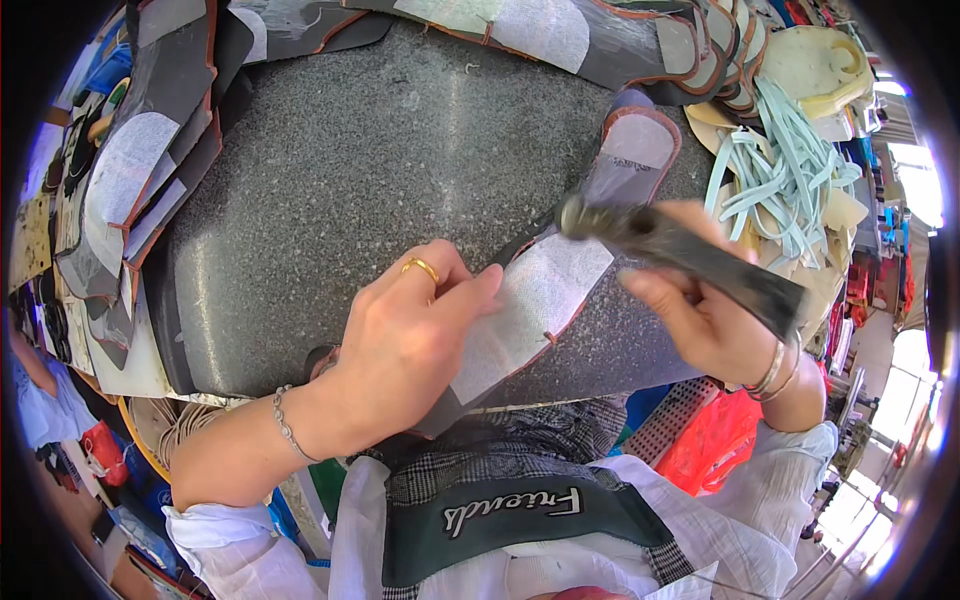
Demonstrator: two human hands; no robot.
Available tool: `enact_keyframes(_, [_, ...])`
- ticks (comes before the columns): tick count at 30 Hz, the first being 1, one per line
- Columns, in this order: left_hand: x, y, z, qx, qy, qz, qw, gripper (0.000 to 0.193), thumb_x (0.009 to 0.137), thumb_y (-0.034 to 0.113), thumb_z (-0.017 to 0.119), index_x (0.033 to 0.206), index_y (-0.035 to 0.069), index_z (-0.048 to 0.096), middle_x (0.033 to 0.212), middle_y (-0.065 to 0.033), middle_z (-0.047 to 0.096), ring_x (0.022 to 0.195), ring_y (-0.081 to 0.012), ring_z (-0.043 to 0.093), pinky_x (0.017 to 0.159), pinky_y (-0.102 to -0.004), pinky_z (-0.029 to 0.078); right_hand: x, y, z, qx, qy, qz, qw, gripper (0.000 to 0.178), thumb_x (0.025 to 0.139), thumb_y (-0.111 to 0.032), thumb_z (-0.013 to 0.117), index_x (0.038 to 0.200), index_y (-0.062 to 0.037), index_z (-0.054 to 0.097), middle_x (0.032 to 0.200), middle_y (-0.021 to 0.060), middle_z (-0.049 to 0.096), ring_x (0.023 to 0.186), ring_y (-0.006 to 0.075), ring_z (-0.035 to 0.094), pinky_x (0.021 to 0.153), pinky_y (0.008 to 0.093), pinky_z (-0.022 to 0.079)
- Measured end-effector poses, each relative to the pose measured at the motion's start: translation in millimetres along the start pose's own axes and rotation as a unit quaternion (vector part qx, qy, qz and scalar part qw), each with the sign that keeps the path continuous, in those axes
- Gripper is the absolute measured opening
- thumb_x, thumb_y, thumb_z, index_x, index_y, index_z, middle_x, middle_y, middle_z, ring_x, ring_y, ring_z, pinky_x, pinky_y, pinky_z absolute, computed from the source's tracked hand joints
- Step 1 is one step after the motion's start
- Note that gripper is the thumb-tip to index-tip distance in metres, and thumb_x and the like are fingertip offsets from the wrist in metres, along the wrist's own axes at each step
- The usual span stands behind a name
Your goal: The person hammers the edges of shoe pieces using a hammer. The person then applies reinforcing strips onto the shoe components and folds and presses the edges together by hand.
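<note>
A long, curved shoe-upper piece (535, 305), dark with pale fabric backing patches and reddish-brown edges, lies slantwise across the grey speckled work surface (380, 150). At its left edge my left hand (405, 325) is closed, with thumb and curled fingers at the material. The fingertips are partly hidden. My right hand (705, 315) grips a hammer (690, 255), blurred by motion. Its dark handle points toward the lower right, and its metal head is over the middle of the piece. Whether the head touches the piece, I cannot tell.
Similar shoe-upper pieces (135, 180) are stacked at the left, and more (540, 30) lie along the far edge. Pale blue strips (785, 165) lie heaped at the right, near a cream plastic container (815, 65). A red plastic bag (705, 440) sits below the near right edge.
</note>
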State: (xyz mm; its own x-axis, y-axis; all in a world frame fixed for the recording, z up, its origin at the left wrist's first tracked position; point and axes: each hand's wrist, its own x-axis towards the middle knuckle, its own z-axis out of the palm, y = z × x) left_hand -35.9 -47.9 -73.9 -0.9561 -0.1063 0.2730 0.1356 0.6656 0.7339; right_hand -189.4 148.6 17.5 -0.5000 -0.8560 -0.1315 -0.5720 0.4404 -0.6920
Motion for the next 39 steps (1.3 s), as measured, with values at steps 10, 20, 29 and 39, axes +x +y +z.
enact_keyframes(10, [-12, 10, -15, -0.007, -0.043, -0.034, 0.998, 0.034, 0.073, -0.007, 0.073, 0.107, 0.0, 0.069, 0.093, -0.0104, 0.059, 0.074, -0.0231, 0.063, 0.065, -0.0316, 0.053, 10, 35, 8, -0.29, -0.026, -0.072, 0.954, 0.016, 0.091, -0.007, 0.06, 0.105, -0.0042, 0.053, 0.067, 0.0185, 0.054, 0.06, 0.0394, 0.059, 0.052, 0.0421, 0.045])
enact_keyframes(20, [-37, 5, -18, 0.029, -0.011, 0.007, 0.999, 0.033, 0.072, 0.0, 0.077, 0.103, -0.001, 0.067, 0.092, -0.0119, 0.059, 0.075, -0.0266, 0.063, 0.064, -0.0342, 0.052, 10, -18, 39, -0.053, -0.126, -0.106, 0.985, 0.037, 0.08, -0.013, 0.065, 0.108, -0.0038, 0.041, 0.072, 0.017, 0.057, 0.064, 0.0412, 0.062, 0.052, 0.0454, 0.048])
enact_keyframes(29, [-53, 4, -50, -0.061, -0.1, -0.06, 0.991, 0.029, 0.072, 0.0, 0.076, 0.099, 0.0, 0.066, 0.092, -0.0122, 0.06, 0.079, -0.029, 0.063, 0.069, -0.0371, 0.052, 10, -40, 53, -0.128, -0.156, -0.097, 0.975, 0.038, 0.082, -0.016, 0.066, 0.109, -0.0033, 0.042, 0.07, 0.0156, 0.057, 0.062, 0.0388, 0.062, 0.051, 0.0445, 0.05])
enact_keyframes(39, [-65, -9, -76, -0.079, -0.128, -0.044, 0.988, 0.028, 0.067, 0.002, 0.079, 0.092, 0.001, 0.066, 0.09, -0.0104, 0.06, 0.084, -0.0295, 0.062, 0.072, -0.038, 0.052, 6, -53, 74, -0.18, -0.195, -0.102, 0.959, 0.037, 0.081, -0.013, 0.065, 0.108, -0.0024, 0.042, 0.072, 0.0131, 0.058, 0.059, 0.0347, 0.064, 0.05, 0.0422, 0.051])
